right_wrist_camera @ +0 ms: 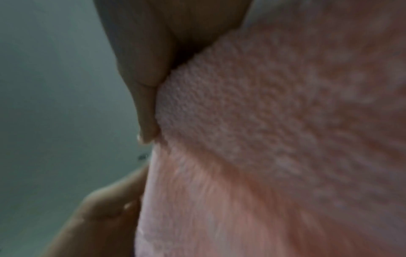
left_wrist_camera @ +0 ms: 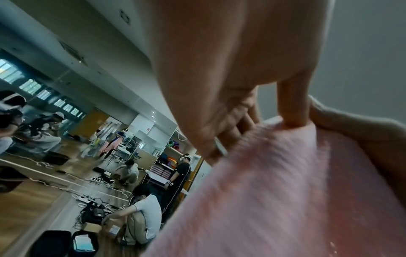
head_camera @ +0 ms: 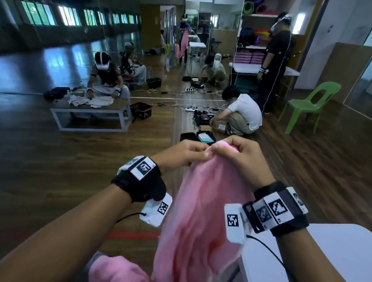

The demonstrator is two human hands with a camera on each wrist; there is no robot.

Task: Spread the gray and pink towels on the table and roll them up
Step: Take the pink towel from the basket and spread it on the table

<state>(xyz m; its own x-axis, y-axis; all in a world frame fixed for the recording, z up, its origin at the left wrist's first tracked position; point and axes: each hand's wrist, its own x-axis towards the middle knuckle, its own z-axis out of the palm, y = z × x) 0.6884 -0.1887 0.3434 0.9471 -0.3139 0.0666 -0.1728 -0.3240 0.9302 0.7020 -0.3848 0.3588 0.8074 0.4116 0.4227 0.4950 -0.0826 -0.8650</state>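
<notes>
Two hands [head_camera: 186, 154] on pink towel [head_camera: 198, 220]

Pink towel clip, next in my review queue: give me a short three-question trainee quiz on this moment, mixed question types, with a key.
1. True or false: the pink towel lies spread flat on the white table.
2. Multiple choice: which hands pinch the towel's top edge? A) only the left hand B) only the right hand C) both, close together.
3. Fill in: in the head view the towel hangs down beside the table's ____ edge.

Key
1. False: it is held up in the air and hangs down, not spread.
2. C.
3. Left: the table sits at the lower right of the head view, and the towel hangs just to its left.
</notes>
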